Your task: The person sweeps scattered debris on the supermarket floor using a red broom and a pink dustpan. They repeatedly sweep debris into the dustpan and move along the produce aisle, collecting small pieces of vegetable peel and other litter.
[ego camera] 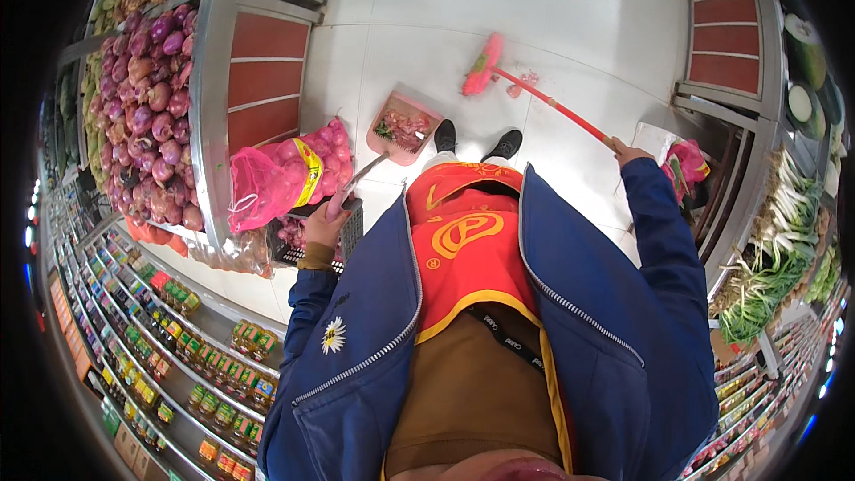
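Note:
My left hand [326,226] grips the handle of a pink long-handled dustpan [403,155], whose pan rests on the white floor near my feet. Onion skins and some green scraps [405,128] lie inside the pan. On the other side, my right hand [630,151] is closed around the red stick of a broom [568,111]. The broom's pink head [483,65] is on the floor ahead of me, slightly blurred, with a bit of green on it. Beside the head lie loose reddish skins [522,83].
Red onions [150,113] fill a metal-framed stand at left. A pink mesh sack of onions [300,164] lies over a black crate [351,230] near my left hand. Spring onions [768,240] and cut winter melons [801,73] sit on the right stand. Shelves of bottles [214,361] stand at lower left.

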Demonstrator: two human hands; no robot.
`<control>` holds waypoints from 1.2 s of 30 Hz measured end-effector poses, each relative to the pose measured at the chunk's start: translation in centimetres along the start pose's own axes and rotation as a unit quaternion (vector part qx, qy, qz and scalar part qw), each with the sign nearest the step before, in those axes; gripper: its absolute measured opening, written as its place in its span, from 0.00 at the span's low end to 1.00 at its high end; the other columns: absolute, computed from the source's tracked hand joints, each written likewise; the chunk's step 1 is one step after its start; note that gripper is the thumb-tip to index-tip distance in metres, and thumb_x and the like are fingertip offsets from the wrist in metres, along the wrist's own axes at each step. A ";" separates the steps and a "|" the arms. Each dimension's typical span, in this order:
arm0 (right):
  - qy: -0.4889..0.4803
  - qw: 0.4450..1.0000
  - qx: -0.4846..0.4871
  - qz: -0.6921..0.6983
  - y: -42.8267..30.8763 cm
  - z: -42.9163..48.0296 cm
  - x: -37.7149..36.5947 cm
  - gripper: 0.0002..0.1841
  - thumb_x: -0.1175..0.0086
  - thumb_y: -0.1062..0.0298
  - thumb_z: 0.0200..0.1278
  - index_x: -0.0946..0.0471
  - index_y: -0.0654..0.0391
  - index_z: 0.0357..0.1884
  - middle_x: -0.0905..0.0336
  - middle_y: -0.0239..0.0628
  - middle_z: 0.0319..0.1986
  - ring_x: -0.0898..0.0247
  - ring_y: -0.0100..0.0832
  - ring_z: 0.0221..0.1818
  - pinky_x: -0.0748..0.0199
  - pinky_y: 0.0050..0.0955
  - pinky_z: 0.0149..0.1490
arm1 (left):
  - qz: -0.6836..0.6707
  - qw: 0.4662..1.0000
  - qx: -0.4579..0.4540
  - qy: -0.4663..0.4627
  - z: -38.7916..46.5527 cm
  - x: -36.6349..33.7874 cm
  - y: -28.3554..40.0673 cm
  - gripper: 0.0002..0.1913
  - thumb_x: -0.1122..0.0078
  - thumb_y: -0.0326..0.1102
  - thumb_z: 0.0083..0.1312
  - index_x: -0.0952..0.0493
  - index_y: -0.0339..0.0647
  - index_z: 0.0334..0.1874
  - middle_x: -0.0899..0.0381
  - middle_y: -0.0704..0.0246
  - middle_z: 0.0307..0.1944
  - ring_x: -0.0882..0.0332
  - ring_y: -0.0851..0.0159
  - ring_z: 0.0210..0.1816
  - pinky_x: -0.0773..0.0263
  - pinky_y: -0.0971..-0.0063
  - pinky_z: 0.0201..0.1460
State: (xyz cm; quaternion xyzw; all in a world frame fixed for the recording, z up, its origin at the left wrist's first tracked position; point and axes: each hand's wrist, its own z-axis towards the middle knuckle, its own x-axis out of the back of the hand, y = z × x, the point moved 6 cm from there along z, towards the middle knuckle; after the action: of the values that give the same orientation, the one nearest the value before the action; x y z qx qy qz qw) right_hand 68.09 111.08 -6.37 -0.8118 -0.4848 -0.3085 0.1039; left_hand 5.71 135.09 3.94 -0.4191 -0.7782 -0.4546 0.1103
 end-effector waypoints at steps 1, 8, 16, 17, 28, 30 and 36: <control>-0.005 1.000 -0.015 -0.003 1.6 -0.6 -0.3 0.22 0.59 0.57 0.59 0.43 0.35 0.58 0.24 0.45 0.34 0.27 0.45 0.34 0.30 0.42 0.37 | 0.026 1.000 0.013 0.000 0.3 -0.2 0.2 0.09 0.39 0.28 0.50 0.26 0.33 0.32 0.26 0.72 0.23 0.32 0.77 0.25 0.35 0.83 0.29; 0.031 0.994 -0.079 0.074 8.2 -4.4 -7.0 0.21 0.57 0.56 0.58 0.38 0.39 0.56 0.24 0.43 0.33 0.27 0.43 0.36 0.30 0.41 0.40 | 0.137 0.985 -0.100 -0.022 2.0 -2.6 6.4 0.13 0.40 0.35 0.50 0.25 0.36 0.35 0.23 0.63 0.23 0.25 0.65 0.26 0.31 0.74 0.31; 0.008 0.923 -0.083 0.375 4.4 -6.1 -14.4 0.21 0.47 0.60 0.51 0.29 0.56 0.48 0.25 0.46 0.37 0.28 0.40 0.41 0.33 0.30 0.46 | 0.166 0.966 -0.151 -0.125 7.0 -9.1 12.0 0.16 0.40 0.40 0.51 0.26 0.37 0.38 0.24 0.58 0.26 0.25 0.57 0.30 0.32 0.69 0.33; 0.018 0.939 -0.074 0.335 2.8 -6.1 -13.9 0.20 0.47 0.62 0.49 0.29 0.56 0.47 0.25 0.47 0.37 0.29 0.42 0.41 0.32 0.32 0.46 | 0.215 0.951 -0.189 -0.120 7.6 -9.8 13.1 0.16 0.40 0.41 0.51 0.26 0.37 0.37 0.24 0.57 0.26 0.25 0.56 0.30 0.32 0.68 0.33; 0.054 0.925 -0.137 0.350 -1.4 -4.9 -5.9 0.12 0.57 0.63 0.59 0.32 0.51 0.44 0.25 0.45 0.32 0.28 0.45 0.37 0.32 0.39 0.40 | 0.295 0.918 -0.213 -0.159 10.9 -14.8 19.1 0.17 0.41 0.45 0.49 0.25 0.39 0.36 0.24 0.56 0.27 0.25 0.53 0.31 0.32 0.66 0.35; 0.044 0.926 -0.136 0.349 -1.7 -2.8 -6.7 0.13 0.59 0.63 0.60 0.34 0.50 0.47 0.25 0.46 0.32 0.28 0.45 0.37 0.32 0.40 0.39 | 0.295 0.919 -0.201 -0.167 11.2 -15.8 19.2 0.17 0.41 0.45 0.49 0.25 0.39 0.36 0.24 0.57 0.27 0.25 0.53 0.31 0.32 0.66 0.35; 0.001 0.949 -0.150 0.278 0.4 -4.9 -11.9 0.22 0.63 0.63 0.60 0.43 0.41 0.58 0.25 0.45 0.36 0.27 0.41 0.40 0.31 0.37 0.43 | 0.322 0.906 -0.195 -0.190 11.5 -18.6 19.8 0.17 0.42 0.45 0.50 0.25 0.41 0.36 0.23 0.58 0.28 0.26 0.53 0.32 0.32 0.65 0.35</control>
State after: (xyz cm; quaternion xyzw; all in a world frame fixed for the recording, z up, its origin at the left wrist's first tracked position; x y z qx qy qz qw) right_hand 62.46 99.96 -9.58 -0.9202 -0.1880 -0.3375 0.0628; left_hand 34.64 138.69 -0.67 -0.7387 -0.5024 -0.4490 0.0166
